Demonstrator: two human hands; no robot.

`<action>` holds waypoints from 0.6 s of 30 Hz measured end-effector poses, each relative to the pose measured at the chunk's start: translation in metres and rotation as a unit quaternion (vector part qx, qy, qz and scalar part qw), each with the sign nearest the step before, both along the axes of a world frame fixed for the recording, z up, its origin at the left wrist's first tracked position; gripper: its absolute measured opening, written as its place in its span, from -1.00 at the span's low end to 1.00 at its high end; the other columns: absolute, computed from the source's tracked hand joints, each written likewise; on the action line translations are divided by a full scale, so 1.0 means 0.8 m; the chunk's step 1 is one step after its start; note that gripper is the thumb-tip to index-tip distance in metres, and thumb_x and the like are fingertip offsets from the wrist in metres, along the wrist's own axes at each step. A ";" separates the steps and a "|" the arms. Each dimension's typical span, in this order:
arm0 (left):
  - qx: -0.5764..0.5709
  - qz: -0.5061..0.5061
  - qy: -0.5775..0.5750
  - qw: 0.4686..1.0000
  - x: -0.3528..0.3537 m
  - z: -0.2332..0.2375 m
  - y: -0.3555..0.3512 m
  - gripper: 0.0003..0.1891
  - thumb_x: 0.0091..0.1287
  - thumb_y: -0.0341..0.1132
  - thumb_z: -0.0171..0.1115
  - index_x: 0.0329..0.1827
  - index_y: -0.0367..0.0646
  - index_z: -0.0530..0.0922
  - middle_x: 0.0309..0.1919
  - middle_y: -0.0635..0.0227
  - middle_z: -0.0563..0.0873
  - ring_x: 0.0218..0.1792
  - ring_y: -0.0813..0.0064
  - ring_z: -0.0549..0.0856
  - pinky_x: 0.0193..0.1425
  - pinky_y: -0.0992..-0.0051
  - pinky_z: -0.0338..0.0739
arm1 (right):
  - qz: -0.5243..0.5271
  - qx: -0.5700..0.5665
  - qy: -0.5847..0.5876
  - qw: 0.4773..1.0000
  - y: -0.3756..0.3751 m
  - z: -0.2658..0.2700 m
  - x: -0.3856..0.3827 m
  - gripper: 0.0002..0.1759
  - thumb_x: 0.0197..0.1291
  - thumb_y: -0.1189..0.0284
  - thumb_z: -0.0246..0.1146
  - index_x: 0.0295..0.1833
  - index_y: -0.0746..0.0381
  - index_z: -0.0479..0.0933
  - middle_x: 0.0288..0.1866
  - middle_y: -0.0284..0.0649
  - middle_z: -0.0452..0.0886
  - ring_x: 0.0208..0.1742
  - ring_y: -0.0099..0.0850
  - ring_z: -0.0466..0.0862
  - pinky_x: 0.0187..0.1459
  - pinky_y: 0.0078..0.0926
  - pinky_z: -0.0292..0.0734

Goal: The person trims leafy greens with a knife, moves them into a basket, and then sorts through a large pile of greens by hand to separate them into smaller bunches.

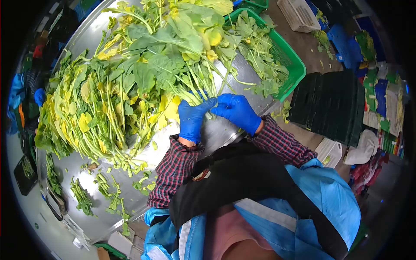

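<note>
My left hand (pixel 190 119), in a blue glove, is closed round the pale stems of a bunch of leafy greens (pixel 197 82). The leaves of the bunch spread away from me over the heap. My right hand (pixel 240 112), also gloved in blue, pinches at the stem ends right beside the left thumb; its fingertips partly hide what they grip. To the left of the hands lies a big heap of leafy greens (pixel 95 112) with many yellow leaves and long stems, on a shiny metal table (pixel 221 134).
A green basket (pixel 294 71) with loose leaves stands at the right edge of the table. Dark stacked crates (pixel 327 106) and a white crate (pixel 299 15) are beyond it on the floor. Small bunches of greens (pixel 82 197) lie at the table's near left.
</note>
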State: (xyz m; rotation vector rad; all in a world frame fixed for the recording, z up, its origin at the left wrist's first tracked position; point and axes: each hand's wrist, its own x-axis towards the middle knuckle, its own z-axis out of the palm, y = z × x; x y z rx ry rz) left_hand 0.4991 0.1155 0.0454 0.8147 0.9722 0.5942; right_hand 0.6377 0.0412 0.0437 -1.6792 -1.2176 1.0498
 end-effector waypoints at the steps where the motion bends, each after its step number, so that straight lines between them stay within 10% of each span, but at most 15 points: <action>1: 0.004 0.001 -0.042 0.999 -0.001 0.000 -0.001 -0.77 0.09 -0.57 0.28 -0.17 -0.30 0.54 -0.38 0.35 0.66 -0.48 0.60 0.60 -0.40 0.64 0.47 | -0.027 -0.015 0.116 0.993 0.003 0.002 0.001 -0.75 0.05 0.42 0.35 -0.15 0.31 0.60 -0.43 -0.33 0.63 -0.43 -0.63 0.57 -0.37 -0.67 0.48; 10: 0.088 0.063 -0.034 0.994 0.019 0.012 -0.005 -0.73 0.07 -0.60 0.28 -0.14 -0.28 0.54 -0.30 0.36 0.65 -0.33 0.53 0.62 -0.21 0.58 0.51 | -0.042 -0.036 0.216 0.975 0.020 0.011 0.013 -0.76 0.21 0.35 0.20 -0.11 0.28 0.56 -0.50 -0.38 0.53 -0.58 -0.68 0.50 -0.53 -0.72 0.42; 18: -0.006 0.156 -0.187 0.970 -0.020 -0.015 0.017 -0.61 0.20 -0.52 0.20 0.10 -0.20 0.40 -0.11 0.38 0.59 -0.13 0.50 0.59 -0.02 0.49 0.49 | -0.175 -0.028 0.378 0.909 0.027 -0.023 0.096 -0.64 0.21 0.32 0.17 0.03 0.32 0.45 -0.24 -0.24 0.56 -0.31 -0.50 0.57 -0.27 -0.59 0.54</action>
